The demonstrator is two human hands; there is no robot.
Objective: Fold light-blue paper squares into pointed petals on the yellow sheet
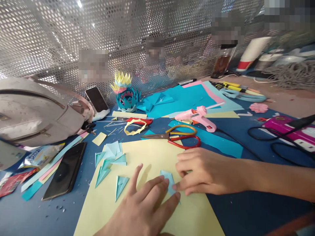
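Observation:
A small light-blue folded paper (167, 178) lies on a large pale yellow sheet (98, 216). My left hand (150, 203) rests over it with fingers spread and fingertips on its left and lower edges. On the paper's right edge is a fingertip of my right hand (206, 172), whose other fingers are curled; whether they hold anything is hidden. Left of my hands, a folded light-blue triangle (121, 186) and several more folded pieces (112, 152) sit on the yellow sheet.
Scissors (169, 135) lie across the sheet's far edge, with a pink glue gun (197, 116) behind and its cord running right. A black phone (65, 172) is at left. A blue paper flower (128, 98) stands at the back, near a mesh panel.

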